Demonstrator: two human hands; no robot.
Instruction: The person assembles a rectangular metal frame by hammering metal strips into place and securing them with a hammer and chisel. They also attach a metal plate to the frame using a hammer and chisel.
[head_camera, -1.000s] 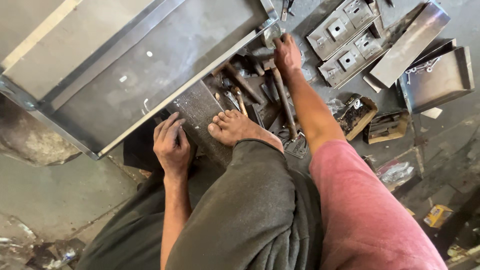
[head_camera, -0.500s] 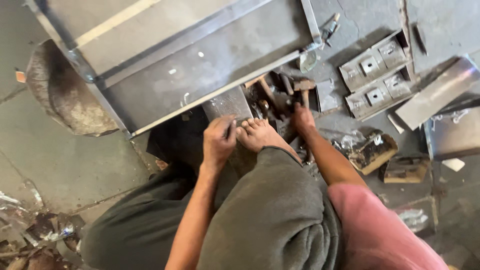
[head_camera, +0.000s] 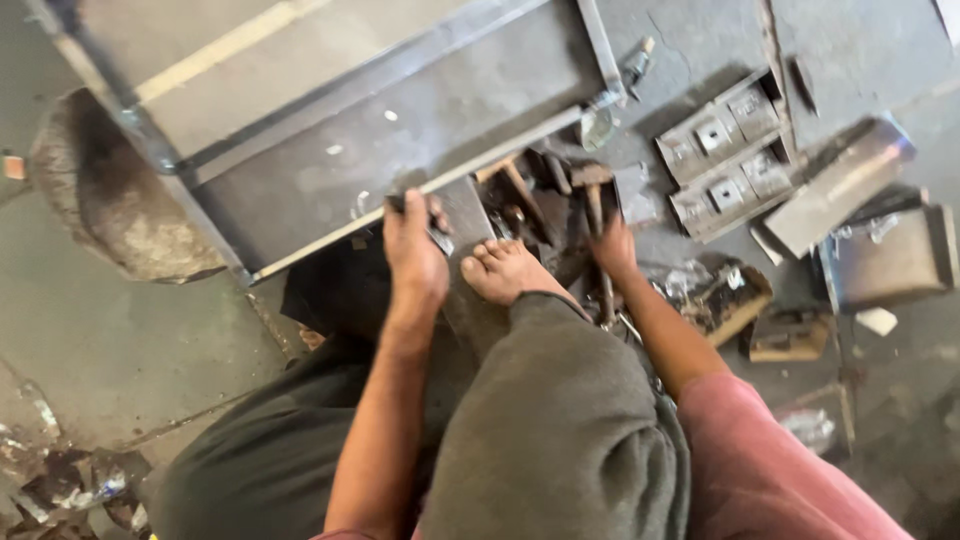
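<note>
Concrete workshop floor, grey and stained, carries all the work. On it the right hand is closed around the handle of a hammer, whose head points away from the person, among a heap of dark hand tools. The left hand rests palm down, fingers curled over the near edge of a large sheet-metal frame; whether it grips a small dark part there cannot be told. Between the two hands lies the person's bare foot, planted on a flat metal strip that runs under the frame edge. Right of the hammer lie grey metal parts with square holes, a bent sheet-metal piece and a wooden block.
</note>
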